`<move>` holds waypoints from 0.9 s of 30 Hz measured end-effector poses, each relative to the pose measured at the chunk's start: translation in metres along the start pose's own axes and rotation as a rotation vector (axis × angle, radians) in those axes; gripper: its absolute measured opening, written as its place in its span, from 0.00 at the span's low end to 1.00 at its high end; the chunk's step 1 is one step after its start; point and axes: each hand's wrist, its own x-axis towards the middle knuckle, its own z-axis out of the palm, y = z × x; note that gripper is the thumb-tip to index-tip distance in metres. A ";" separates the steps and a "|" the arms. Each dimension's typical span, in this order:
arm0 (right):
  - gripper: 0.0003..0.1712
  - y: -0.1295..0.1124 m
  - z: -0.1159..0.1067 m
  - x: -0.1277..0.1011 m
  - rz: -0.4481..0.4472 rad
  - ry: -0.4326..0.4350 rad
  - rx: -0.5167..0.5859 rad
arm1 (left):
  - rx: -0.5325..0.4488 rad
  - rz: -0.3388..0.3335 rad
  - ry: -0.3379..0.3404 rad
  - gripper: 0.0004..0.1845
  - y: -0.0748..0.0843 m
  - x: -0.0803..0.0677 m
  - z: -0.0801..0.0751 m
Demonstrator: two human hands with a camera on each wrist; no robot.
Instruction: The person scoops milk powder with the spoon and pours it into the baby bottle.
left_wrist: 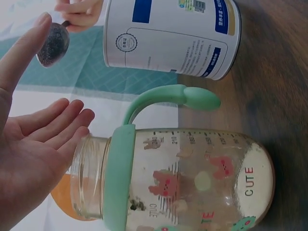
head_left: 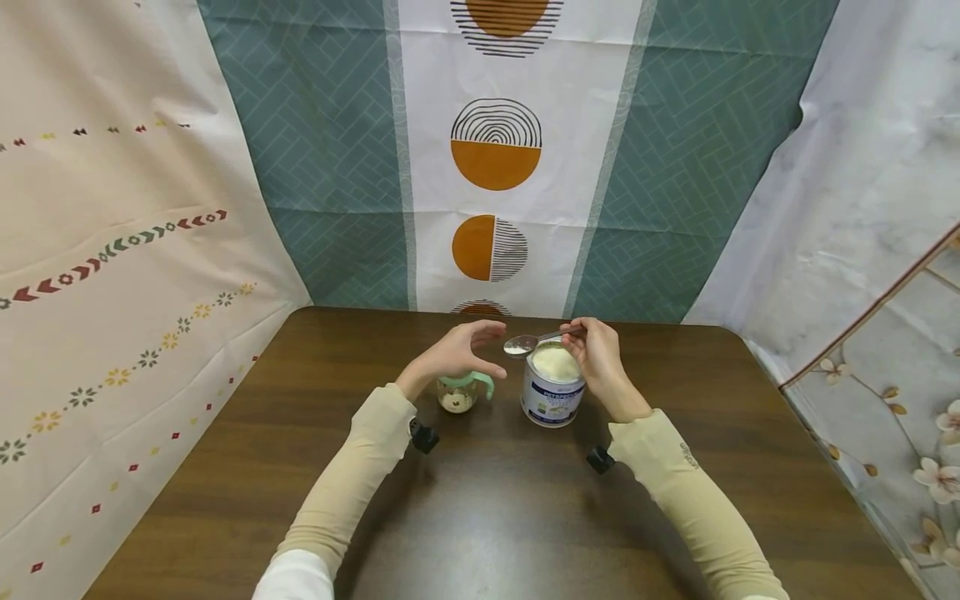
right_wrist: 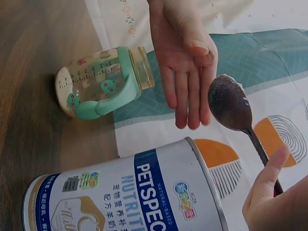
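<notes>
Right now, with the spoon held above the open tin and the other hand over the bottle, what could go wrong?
1. The spoon hangs between the open tin and the narrow-mouthed bottle; powder could fall on the table.
2. The left hand hovers open above the bottle without holding it, so a knock from the spoon might tip it.
3. The right hand pinches the spoon handle near its end; it could wobble.

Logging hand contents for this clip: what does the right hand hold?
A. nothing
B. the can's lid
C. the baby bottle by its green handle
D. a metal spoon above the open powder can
D: the right hand pinches the spoon by its handle, bowl above the open can.
</notes>
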 end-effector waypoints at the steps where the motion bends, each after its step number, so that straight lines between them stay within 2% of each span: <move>1: 0.11 0.001 0.001 0.000 -0.003 -0.004 -0.003 | 0.003 0.000 0.000 0.44 0.000 -0.001 -0.001; 8: 0.10 0.006 0.006 -0.002 -0.013 -0.034 -0.034 | -0.003 0.009 0.003 0.44 -0.004 -0.007 -0.005; 27: 0.12 0.015 0.021 -0.005 0.008 -0.077 0.001 | 0.026 0.034 0.052 0.42 -0.017 -0.017 -0.015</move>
